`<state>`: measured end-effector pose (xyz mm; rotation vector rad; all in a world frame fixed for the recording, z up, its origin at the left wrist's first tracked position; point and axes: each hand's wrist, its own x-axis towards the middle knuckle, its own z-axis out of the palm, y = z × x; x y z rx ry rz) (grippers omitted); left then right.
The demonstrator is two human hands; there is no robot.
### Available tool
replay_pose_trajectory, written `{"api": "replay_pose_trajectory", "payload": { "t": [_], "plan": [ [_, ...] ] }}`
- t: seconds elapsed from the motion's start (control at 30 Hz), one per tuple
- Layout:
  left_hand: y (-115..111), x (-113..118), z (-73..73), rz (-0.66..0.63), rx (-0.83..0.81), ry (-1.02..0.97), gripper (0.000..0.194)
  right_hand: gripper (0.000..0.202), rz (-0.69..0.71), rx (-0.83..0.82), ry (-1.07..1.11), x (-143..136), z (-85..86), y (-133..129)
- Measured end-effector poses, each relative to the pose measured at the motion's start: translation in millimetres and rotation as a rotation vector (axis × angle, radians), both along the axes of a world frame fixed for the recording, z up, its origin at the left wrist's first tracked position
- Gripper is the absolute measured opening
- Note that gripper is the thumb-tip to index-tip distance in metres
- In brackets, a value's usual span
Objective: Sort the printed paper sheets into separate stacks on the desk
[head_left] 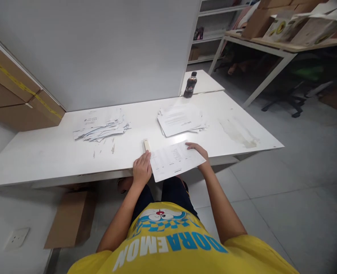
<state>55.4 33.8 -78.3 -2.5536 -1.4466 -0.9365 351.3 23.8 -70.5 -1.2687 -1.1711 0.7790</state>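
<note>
A printed sheet of paper (172, 161) hangs partly over the desk's front edge, tilted, and whether it is one sheet or more I cannot tell. My right hand (201, 156) pinches it at its right side, thumb on top. At its left edge my left hand (142, 169) is closed with its fingers together. From under those fingertips sticks out a small cream block that looks like a stapler (147, 145); its near end is hidden by the hand. Beyond the sheet lies a loose stack of printed papers (180, 120). Farther left is another, messier paper pile (102, 123).
A dark drink bottle (190, 85) stands at the back of the white desk (140, 114), beside an upright grey panel (123, 49). Cardboard boxes (20, 87) are stacked at the left. Another table (259, 41) with boxes stands at the right. Below the desk sits a carton (70, 220).
</note>
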Motion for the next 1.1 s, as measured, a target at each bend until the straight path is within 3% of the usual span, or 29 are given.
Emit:
{"api": "replay_pose_trajectory", "payload": {
  "t": [0.17, 0.27, 0.33, 0.43, 0.57, 0.63, 0.7, 0.9, 1.0, 1.1],
  "plan": [
    [-3, 2, -14.7, 0.098, 0.082, 0.084, 0.064, 0.011, -0.261, 0.375, 0.044, 16, 36.1, 41],
    [-4, 3, -18.6, 0.132, 0.096, 0.114, 0.071, 0.013, -0.421, 0.537, -0.091, 41, 53.3, 81],
    [-6, 4, -18.4, 0.141, 0.089, 0.123, 0.072, 0.018, -0.397, 0.472, -0.285, 61, 54.6, 106],
    [-11, 4, -15.3, 0.129, 0.058, 0.117, 0.071, 0.040, -0.271, 0.201, -0.583, 84, 40.7, 131],
    [-8, -2, -3.8, 0.087, -0.069, 0.075, 0.063, 0.065, -0.318, -0.162, -0.731, 89, 11.0, 127],
    [9, -9, 7.1, 0.088, -0.164, 0.045, 0.053, 0.064, -0.389, -0.185, -0.743, 80, -0.1, 113],
    [40, -21, 21.8, 0.120, -0.227, 0.027, 0.045, 0.063, -0.409, -0.165, -0.746, 70, -8.0, 97],
    [165, -85, 63.4, 0.410, -0.140, -0.021, 0.045, 0.072, -0.375, -0.188, -0.768, 54, -22.6, 73],
    [202, -116, 64.1, 0.692, -0.127, -0.050, 0.047, 0.075, -0.390, -0.218, -0.751, 54, -22.4, 76],
    [215, -132, 54.5, 0.807, -0.132, -0.075, 0.047, 0.076, -0.392, -0.258, -0.763, 54, -17.6, 79]
  ]
}}
